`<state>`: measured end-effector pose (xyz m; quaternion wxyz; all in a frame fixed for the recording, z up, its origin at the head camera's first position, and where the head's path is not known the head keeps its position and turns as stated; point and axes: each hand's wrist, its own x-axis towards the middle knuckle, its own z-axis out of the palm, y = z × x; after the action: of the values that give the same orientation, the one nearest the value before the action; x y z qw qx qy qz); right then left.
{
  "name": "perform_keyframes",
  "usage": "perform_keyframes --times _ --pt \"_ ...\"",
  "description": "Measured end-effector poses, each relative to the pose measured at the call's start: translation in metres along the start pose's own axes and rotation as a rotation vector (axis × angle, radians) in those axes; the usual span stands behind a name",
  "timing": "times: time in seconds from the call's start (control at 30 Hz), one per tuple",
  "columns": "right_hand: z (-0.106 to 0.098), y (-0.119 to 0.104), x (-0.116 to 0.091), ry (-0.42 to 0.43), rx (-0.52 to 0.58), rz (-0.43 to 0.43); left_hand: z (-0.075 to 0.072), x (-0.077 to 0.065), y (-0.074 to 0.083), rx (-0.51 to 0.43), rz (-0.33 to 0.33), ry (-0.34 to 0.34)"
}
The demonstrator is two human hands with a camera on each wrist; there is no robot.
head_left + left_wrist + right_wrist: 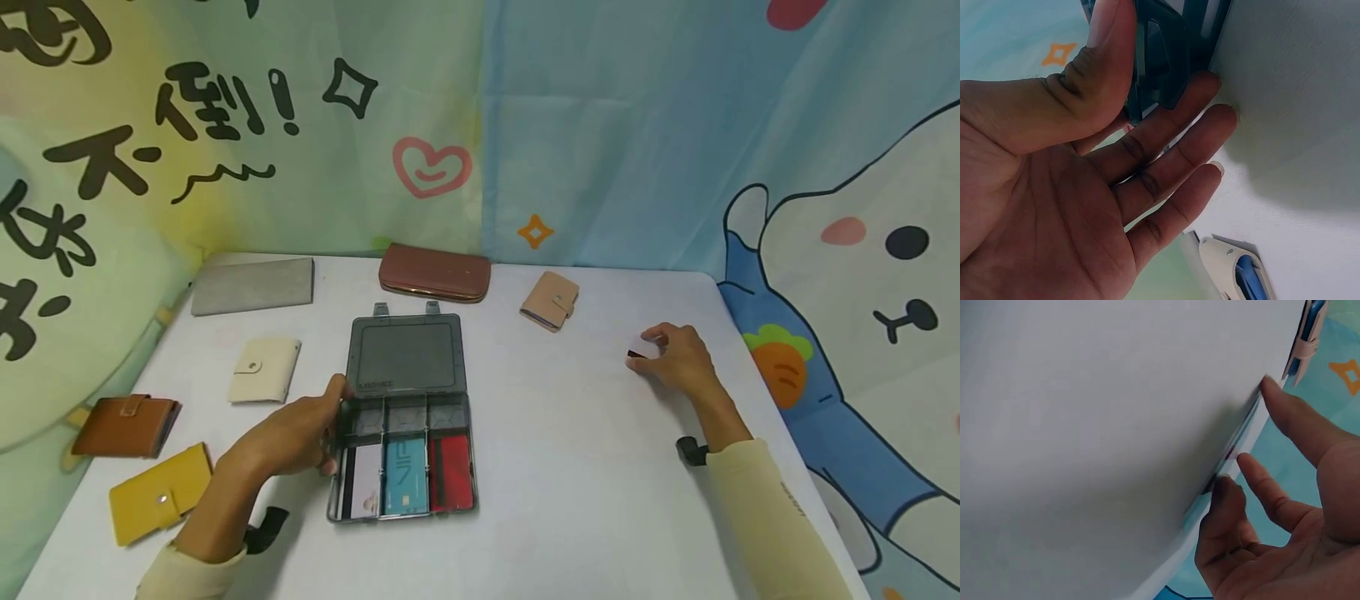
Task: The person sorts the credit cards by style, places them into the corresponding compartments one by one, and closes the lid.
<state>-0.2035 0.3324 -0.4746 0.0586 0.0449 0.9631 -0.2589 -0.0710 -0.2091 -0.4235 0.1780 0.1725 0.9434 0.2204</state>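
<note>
A grey translucent plastic card case lies with its lid raised on the table. Its front compartments hold a white card with a black stripe, a blue VIP card and a red card with a dark stripe. My left hand grips the case's left side, thumb and fingers on either side of the plastic in the left wrist view. Far to the right, my right hand pinches a thin pale card with a dark strip, fingertips at its edges, low over the white tabletop.
A cream wallet, a brown wallet and a yellow wallet lie left of the case. Behind are a grey pouch, a maroon zip wallet and a beige wallet. A printed curtain hangs behind the table.
</note>
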Motion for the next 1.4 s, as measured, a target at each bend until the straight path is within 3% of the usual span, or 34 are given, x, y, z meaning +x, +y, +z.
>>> perform_keyframes --times 0.27,0.53,0.67,0.83,1.0,1.17,1.4 --pt "0.002 -0.003 -0.003 -0.050 -0.041 0.026 0.001 0.001 0.000 -0.005 -0.017 -0.007" --pt "0.015 -0.036 -0.027 -0.107 -0.043 -0.116 0.001 0.001 0.001 -0.001 -0.024 -0.018" --pt "0.027 -0.059 -0.044 -0.191 0.054 -0.257 0.000 0.001 0.001 0.004 -0.021 -0.018" --pt "0.039 -0.089 -0.064 -0.355 0.233 -0.402 0.000 0.001 0.001 -0.003 -0.026 -0.019" --pt "0.050 -0.126 -0.086 -0.496 0.407 -0.400 0.000 0.001 0.001 -0.014 -0.036 -0.022" --pt "0.074 -0.160 -0.107 -0.540 0.544 -0.429 0.000 0.001 0.000 -0.024 -0.030 -0.023" --pt "0.111 -0.208 -0.128 -0.599 0.625 -0.500 -0.001 0.001 -0.001 -0.033 -0.007 -0.017"
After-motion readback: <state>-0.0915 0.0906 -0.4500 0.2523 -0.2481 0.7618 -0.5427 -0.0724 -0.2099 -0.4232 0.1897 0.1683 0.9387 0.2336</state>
